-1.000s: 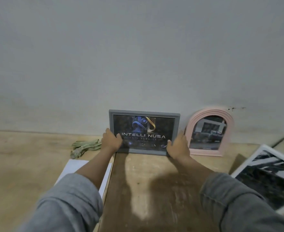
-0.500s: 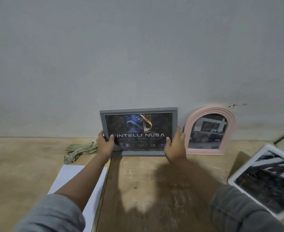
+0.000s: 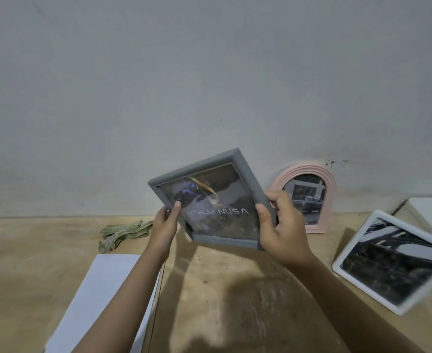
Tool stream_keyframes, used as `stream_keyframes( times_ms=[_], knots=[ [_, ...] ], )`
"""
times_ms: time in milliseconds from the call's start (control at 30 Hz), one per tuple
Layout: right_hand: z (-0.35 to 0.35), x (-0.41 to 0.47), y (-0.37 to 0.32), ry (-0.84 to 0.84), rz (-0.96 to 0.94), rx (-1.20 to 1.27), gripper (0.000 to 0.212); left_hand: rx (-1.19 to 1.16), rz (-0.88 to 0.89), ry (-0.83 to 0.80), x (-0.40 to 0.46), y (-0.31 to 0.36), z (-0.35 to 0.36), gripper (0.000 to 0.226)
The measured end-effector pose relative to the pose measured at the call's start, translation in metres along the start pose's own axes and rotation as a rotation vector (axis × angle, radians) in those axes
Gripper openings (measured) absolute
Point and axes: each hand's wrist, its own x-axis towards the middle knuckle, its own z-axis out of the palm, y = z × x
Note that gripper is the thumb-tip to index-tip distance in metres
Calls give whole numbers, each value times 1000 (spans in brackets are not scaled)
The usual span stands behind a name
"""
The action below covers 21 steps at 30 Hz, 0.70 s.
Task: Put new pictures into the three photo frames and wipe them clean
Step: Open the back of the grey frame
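I hold the grey frame (image 3: 211,200) up off the worktop (image 3: 235,301) with both hands, tilted so its top edge leans away from me and its left corner sits lower than the peak at the back. My left hand (image 3: 164,226) has its grip clamped on the frame's left edge, thumb lying across the front of the glass and the other fingers hidden behind. My right hand (image 3: 281,228) has its grip clamped on the lower right corner, thumb on the front border and the fingers curled round the right side. The picture inside is dark, with a gold and blue emblem above pale lettering that is partly washed out by glare.

Just behind my right hand the pink arched frame (image 3: 307,197) stands upright on the worktop against the grey wall (image 3: 210,85), a photo of a car showing through it. Further right the white frame (image 3: 390,261) lies tilted, blurred, with a black and white picture in it; I cannot tell what props it. Behind that, at the far right edge, is a pale flat object whose nature I cannot make out.

To the left of my left forearm a white sheet (image 3: 103,301) lies flat on the worktop, and beyond it, near the wall, a crumpled green cloth (image 3: 123,231) rests well apart from the frames.
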Motion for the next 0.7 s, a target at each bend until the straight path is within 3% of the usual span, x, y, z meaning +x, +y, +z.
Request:
stream_keyframes(
  times_ms=[200, 267, 333, 367, 467, 600, 700],
  knots=[
    [22, -52, -39, 23, -37, 4, 23, -211, 258, -74, -79, 56, 9, 73],
    [37, -71, -46, 20, -70, -53, 32, -136, 290, -62, -102, 64, 11, 62],
    [51, -86, -53, 32, -142, -116, 36, -88, 281, 41, -111, 65, 12, 22],
    [56, -90, -56, 41, -177, -129, 35, -92, 261, 98, -114, 65, 10, 17],
    [68, -98, -62, 18, -234, -135, 32, -93, 243, 272, -115, 58, 3, 33],
    [71, -106, -55, -148, -231, -146, 33, -129, 317, 382, -113, 49, -12, 32],
    [59, -95, -30, -144, -37, -166, 38, -121, 324, 373, -102, 44, -31, 35]
  ],
)
